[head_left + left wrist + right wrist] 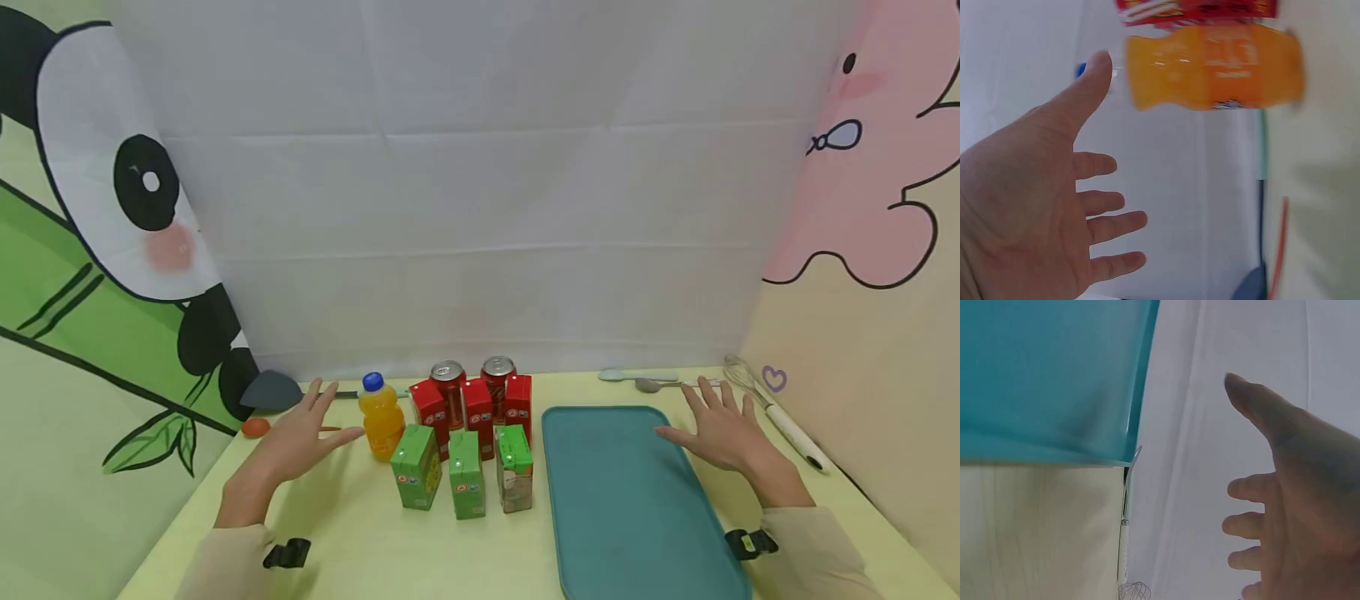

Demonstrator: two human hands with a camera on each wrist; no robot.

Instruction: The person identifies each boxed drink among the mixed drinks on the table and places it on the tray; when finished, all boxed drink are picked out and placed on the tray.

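My left hand (295,446) hovers with spread fingers at the table's left, its thumb near an orange juice bottle (383,421) with a blue cap. In the left wrist view the palm holds nothing beside that bottle. On the right, my right hand (723,429) is spread above the far right edge of a teal tray (622,500), also holding nothing. Between the hands stand green drink cartons (467,475) in a front row. Red drink cartons (477,412) form the row behind, with two cola cans (447,387) at the back.
Behind the left hand lie a dark spatula (272,391) and a red-orange utensil (256,427), partly hidden. Along the right back are a pale-handled utensil (626,375), a metal spoon (656,385) and a whisk (787,425) by the wall. A white cloth (480,208) hangs behind the table.
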